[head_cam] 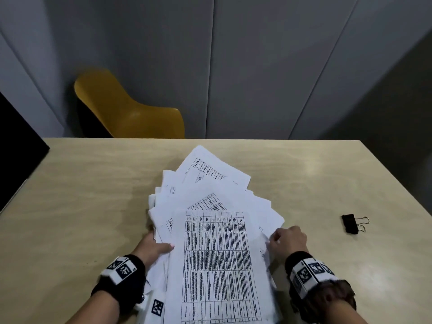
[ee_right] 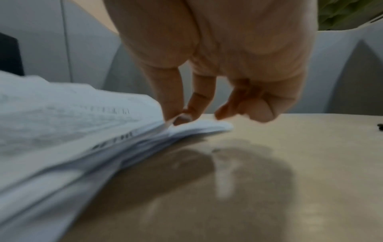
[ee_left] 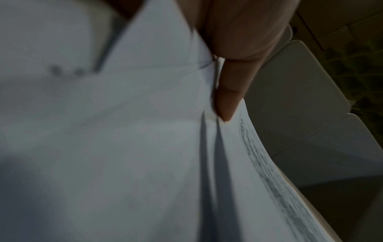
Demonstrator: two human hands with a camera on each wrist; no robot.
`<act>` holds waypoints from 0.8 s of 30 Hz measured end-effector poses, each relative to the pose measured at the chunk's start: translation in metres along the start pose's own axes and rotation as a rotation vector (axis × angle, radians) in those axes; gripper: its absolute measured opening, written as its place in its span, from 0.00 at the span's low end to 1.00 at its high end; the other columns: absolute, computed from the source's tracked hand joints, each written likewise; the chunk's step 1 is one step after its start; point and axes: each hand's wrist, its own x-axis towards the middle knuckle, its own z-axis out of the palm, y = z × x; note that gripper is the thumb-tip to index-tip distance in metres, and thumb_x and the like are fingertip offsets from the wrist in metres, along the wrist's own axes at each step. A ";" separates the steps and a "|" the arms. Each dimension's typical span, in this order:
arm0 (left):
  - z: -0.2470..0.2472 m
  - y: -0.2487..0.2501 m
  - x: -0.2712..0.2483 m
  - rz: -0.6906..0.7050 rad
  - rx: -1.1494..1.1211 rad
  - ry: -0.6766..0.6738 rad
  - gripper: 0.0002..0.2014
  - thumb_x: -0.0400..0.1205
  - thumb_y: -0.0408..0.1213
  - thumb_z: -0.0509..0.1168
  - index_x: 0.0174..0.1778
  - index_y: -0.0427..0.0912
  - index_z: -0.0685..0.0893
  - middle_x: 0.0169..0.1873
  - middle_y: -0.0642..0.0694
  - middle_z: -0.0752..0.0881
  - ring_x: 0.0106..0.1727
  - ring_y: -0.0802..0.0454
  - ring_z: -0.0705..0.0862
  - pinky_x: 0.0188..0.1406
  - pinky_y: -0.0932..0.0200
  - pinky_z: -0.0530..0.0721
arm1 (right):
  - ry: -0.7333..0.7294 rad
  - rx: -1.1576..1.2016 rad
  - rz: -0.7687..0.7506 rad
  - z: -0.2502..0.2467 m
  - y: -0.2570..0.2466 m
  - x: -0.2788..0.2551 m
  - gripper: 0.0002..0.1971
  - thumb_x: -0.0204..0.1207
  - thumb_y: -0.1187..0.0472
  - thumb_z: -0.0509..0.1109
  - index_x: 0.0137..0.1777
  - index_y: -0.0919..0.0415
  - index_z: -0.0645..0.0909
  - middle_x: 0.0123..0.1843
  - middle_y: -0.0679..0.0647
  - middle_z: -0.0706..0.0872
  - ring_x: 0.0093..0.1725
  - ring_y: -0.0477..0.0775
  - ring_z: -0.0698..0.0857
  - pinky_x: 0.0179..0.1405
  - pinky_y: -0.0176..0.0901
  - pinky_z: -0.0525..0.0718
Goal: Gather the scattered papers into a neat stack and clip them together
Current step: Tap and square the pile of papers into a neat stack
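Note:
A fanned, uneven pile of white printed papers (head_cam: 217,242) lies on the beige table (head_cam: 93,195), its top sheet a dense table of text. My left hand (head_cam: 155,245) grips the pile's left edge, thumb on top, other fingers hidden underneath. In the left wrist view one finger (ee_left: 228,98) presses between sheets of paper (ee_left: 124,147). My right hand (head_cam: 284,239) pinches the right edge of the papers. In the right wrist view its fingertips (ee_right: 182,117) hold a corner of the papers (ee_right: 82,122). A black binder clip (head_cam: 351,223) lies alone to the right.
A yellow chair (head_cam: 126,108) stands behind the table's far edge, against grey wall panels. A dark object (head_cam: 18,146) sits at the left. The table's right edge (head_cam: 397,183) runs diagonally past the clip.

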 end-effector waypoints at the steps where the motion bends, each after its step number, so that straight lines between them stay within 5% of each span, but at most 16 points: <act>1: -0.003 -0.004 0.000 -0.010 -0.012 0.022 0.25 0.72 0.14 0.65 0.65 0.31 0.74 0.58 0.32 0.84 0.59 0.35 0.83 0.68 0.41 0.75 | -0.065 0.015 -0.036 0.001 0.004 -0.004 0.09 0.73 0.57 0.67 0.31 0.51 0.77 0.42 0.53 0.81 0.48 0.58 0.81 0.41 0.39 0.76; 4: -0.006 -0.010 0.000 -0.013 -0.055 0.038 0.25 0.71 0.19 0.69 0.64 0.33 0.75 0.53 0.35 0.86 0.58 0.36 0.83 0.68 0.41 0.75 | -0.322 0.156 -0.100 0.009 0.015 -0.025 0.14 0.69 0.65 0.68 0.25 0.53 0.70 0.23 0.46 0.77 0.25 0.43 0.77 0.24 0.32 0.72; 6: -0.006 -0.009 -0.005 0.000 -0.051 0.005 0.19 0.71 0.22 0.71 0.55 0.41 0.79 0.47 0.41 0.87 0.55 0.39 0.84 0.67 0.45 0.75 | -0.407 0.171 -0.141 0.016 0.017 -0.037 0.14 0.69 0.64 0.70 0.27 0.52 0.72 0.22 0.45 0.78 0.25 0.42 0.78 0.24 0.30 0.74; 8: -0.004 -0.005 -0.009 0.014 -0.060 -0.013 0.15 0.73 0.21 0.70 0.46 0.46 0.79 0.43 0.46 0.87 0.50 0.43 0.84 0.63 0.49 0.75 | -0.236 0.160 -0.158 0.019 0.015 -0.037 0.10 0.72 0.58 0.70 0.33 0.49 0.73 0.30 0.43 0.80 0.35 0.48 0.82 0.32 0.32 0.76; 10: -0.002 -0.002 -0.012 0.031 -0.068 -0.002 0.16 0.72 0.19 0.69 0.46 0.44 0.78 0.38 0.48 0.87 0.46 0.45 0.83 0.60 0.52 0.75 | -0.051 0.216 -0.118 0.015 0.010 -0.033 0.08 0.72 0.51 0.72 0.41 0.48 0.73 0.33 0.44 0.81 0.39 0.51 0.81 0.35 0.36 0.74; 13: 0.001 0.000 -0.015 0.048 -0.080 0.034 0.16 0.73 0.16 0.67 0.48 0.41 0.77 0.26 0.57 0.88 0.43 0.46 0.82 0.57 0.55 0.74 | -0.060 0.174 -0.155 0.010 0.001 -0.027 0.07 0.72 0.53 0.72 0.46 0.50 0.78 0.38 0.49 0.83 0.43 0.52 0.82 0.40 0.34 0.71; 16: 0.001 -0.003 -0.016 0.046 -0.112 0.057 0.19 0.74 0.15 0.65 0.55 0.41 0.75 0.35 0.50 0.84 0.50 0.45 0.80 0.62 0.53 0.71 | -0.125 0.088 -0.161 0.011 0.001 -0.028 0.09 0.71 0.60 0.70 0.32 0.49 0.75 0.31 0.44 0.79 0.42 0.52 0.80 0.38 0.34 0.69; 20: -0.002 -0.012 -0.005 -0.010 -0.185 0.069 0.20 0.75 0.15 0.63 0.64 0.28 0.75 0.49 0.40 0.84 0.55 0.41 0.80 0.66 0.44 0.74 | -0.087 0.157 -0.113 0.027 0.007 -0.044 0.17 0.71 0.64 0.67 0.25 0.47 0.70 0.26 0.41 0.76 0.37 0.51 0.78 0.33 0.35 0.69; 24: -0.009 -0.016 0.000 -0.047 -0.180 0.005 0.16 0.72 0.21 0.70 0.56 0.34 0.82 0.43 0.43 0.88 0.52 0.41 0.84 0.65 0.45 0.75 | -0.274 0.257 -0.126 0.035 0.010 -0.058 0.15 0.70 0.66 0.65 0.24 0.51 0.75 0.19 0.44 0.80 0.25 0.39 0.79 0.34 0.35 0.79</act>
